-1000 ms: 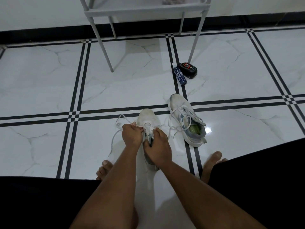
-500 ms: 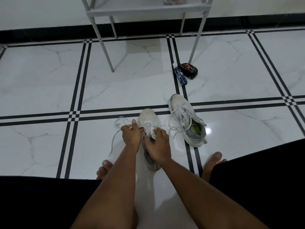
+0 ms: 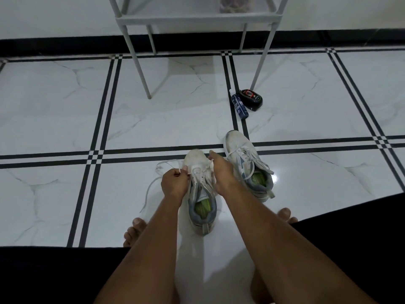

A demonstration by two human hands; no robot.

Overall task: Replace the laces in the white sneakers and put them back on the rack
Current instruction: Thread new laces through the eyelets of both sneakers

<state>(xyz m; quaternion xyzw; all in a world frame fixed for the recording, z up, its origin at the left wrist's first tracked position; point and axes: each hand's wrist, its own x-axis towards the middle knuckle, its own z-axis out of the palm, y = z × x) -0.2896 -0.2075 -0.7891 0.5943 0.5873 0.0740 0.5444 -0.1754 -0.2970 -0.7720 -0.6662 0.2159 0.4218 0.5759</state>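
A: Your right hand [image 3: 221, 172] has moved. A second ago it was pressed low on the tongue of the near sneaker [image 3: 200, 194]; now it has lifted toward the toe, fingers curled round the lace end on that side. Your left hand [image 3: 175, 183] has hardly shifted and pinches the lace [image 3: 163, 170] just beside the upper eyelets.

B: So both grips are grasping lace, not the shoe?

A: That is how it looks. The left grip is plainly clenched on the lace, whose free length loops out and trails over the floor [image 3: 54, 119] to the outside of that hand. The right grip seems to hold the other strand, though the fingertips hide the contact itself.

B: What does that mean for you?

A: You appear to be drawing the lace through a low pair of eyelets, so this shoe is part-laced at best. Pull evenly, or one end will run short.

B: And the other shoe?

A: The second sneaker [image 3: 247, 165] lies just beyond your right grip, laced loosely, touching neither hand. The rack [image 3: 197, 18] stands well beyond both grips, and neither shoe is on it yet. A dark tin [image 3: 251, 99] and a blue tube [image 3: 240, 105] lie by the rack's leg, well clear.
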